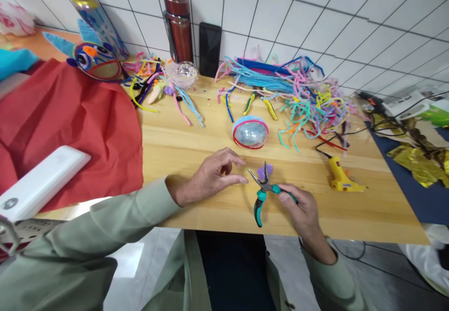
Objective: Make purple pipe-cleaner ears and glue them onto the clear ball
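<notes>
My right hand (301, 208) grips the teal handles of a pair of needle-nose pliers (262, 193), whose jaws stand apart over the wooden table (196, 147). A small purple fuzzy piece (264, 170) lies right behind the jaws. My left hand (213, 175) rests on the table just left of the plier tips, thumb and fingers curled toward a pinch; whether they hold anything I cannot make out. A clear plastic ball (250, 132) ringed with red and blue pipe cleaner sits a little beyond the hands.
A heap of coloured pipe cleaners (298, 93) covers the far right of the table. A yellow glue gun (341, 177) lies to the right. Red cloth (66, 124), a white box (38, 180), a red flask (178, 25), a phone (209, 49) and a clear bowl (182, 73) are at left and back.
</notes>
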`<action>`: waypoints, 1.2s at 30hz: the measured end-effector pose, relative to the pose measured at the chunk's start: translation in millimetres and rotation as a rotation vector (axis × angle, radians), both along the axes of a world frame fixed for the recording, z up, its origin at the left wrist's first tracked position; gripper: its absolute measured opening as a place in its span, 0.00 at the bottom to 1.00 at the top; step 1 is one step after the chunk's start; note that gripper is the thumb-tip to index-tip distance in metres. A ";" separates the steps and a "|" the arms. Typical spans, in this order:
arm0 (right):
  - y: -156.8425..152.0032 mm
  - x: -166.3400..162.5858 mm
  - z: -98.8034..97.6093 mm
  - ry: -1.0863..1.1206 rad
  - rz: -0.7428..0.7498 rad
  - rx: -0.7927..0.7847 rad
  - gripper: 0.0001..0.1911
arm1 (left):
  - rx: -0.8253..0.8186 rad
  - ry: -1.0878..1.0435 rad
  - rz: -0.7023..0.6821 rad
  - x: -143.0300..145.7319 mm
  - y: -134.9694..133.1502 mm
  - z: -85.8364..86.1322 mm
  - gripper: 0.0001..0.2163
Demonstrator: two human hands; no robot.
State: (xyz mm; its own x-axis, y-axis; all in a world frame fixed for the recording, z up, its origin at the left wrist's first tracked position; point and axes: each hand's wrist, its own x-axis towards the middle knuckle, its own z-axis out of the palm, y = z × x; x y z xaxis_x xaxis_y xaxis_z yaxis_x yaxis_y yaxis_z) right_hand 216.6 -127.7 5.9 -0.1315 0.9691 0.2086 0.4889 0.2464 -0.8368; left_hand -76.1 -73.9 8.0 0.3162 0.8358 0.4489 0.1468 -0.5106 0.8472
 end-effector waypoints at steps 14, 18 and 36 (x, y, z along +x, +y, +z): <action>-1.3 -1.4 -2.5 0.021 0.071 0.009 0.12 | 0.049 -0.065 -0.093 -3.5 1.9 -0.1 0.09; -0.8 -0.6 -2.8 0.034 0.070 -0.020 0.13 | 0.070 -0.055 -0.090 -3.3 3.7 -1.4 0.07; 0.4 -3.2 -2.0 0.061 0.058 -0.056 0.12 | 0.095 -0.035 -0.035 -2.7 5.2 -6.2 0.09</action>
